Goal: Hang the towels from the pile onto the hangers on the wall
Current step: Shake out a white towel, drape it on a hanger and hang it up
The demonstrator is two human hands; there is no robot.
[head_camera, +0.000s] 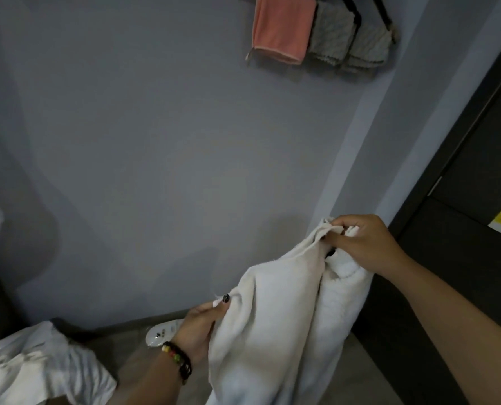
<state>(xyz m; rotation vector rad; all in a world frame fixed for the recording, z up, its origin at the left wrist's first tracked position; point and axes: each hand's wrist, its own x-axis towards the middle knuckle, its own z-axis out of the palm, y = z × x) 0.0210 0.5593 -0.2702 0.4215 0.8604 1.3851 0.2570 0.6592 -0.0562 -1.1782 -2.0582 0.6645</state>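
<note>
**White towel held in both hands below the wall hangers**

Where the lower edge of the frame cuts the scene, the bottom of the white towel (275, 325) runs out of view, so its full length cannot be determined. Both forearms enter from the lower edge, and the right one is cut off at the lower right.

The left hand (199, 328), lower centre, has its fingers curled around a bunched fold on the towel's left side; most of its fingers are buried in the fabric. A beaded bracelet (179, 358) sits on that wrist. The right hand (360, 244), right of centre and higher, pinches the towel's upper corner between thumb and curled fingers, palm facing down. The towel hangs slack between the two hands.

At lower left lies a crumpled white pile (38, 366), partly cut off by the frame edge; individual items in it cannot be told apart. A small white object (163, 334) behind the left wrist is partly hidden and cannot be identified.

Farther off, at the upper centre of the frame, a pink towel (281, 30) and two grey towels (351, 39) hang on dark hangers (357, 10) on the grey wall (155, 141); the hangers' upper parts are cut off. A dark door (477, 200) occupies the right side.
</note>
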